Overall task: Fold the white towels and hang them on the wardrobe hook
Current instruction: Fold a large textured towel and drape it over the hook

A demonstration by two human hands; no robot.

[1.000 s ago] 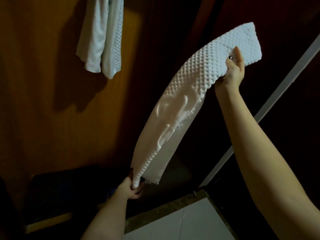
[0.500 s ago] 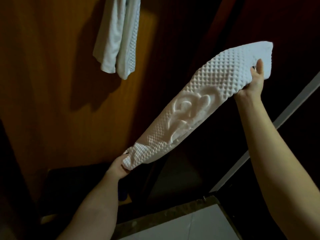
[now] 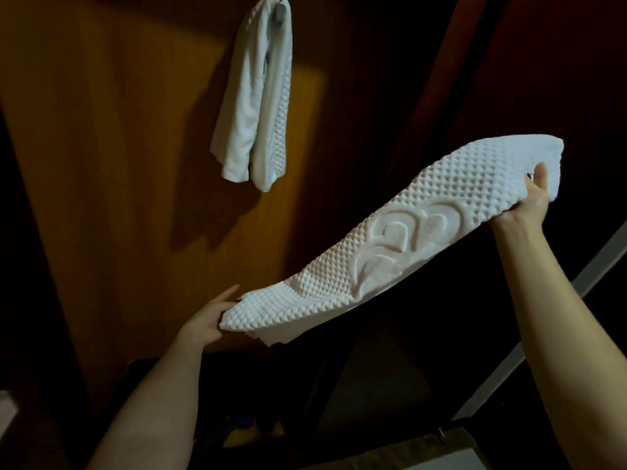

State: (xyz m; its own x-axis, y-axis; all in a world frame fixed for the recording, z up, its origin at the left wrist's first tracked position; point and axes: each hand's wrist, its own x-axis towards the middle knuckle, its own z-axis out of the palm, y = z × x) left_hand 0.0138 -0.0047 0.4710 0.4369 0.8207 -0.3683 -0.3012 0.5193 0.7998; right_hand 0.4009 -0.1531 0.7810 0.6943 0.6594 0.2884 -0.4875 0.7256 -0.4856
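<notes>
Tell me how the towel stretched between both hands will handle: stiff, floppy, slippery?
Probably floppy: the towel droops in loose layers by the left hand. Likely light: the right hand holds its other end up with a pinch. Bumpy weave should resist slipping.

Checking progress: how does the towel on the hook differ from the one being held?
The hung towel drapes down from the hook; the held towel stretches slantwise between the left hand and right hand. The hung towel is doubled over; the held towel pulled long. Both are white, bumpy.
</notes>
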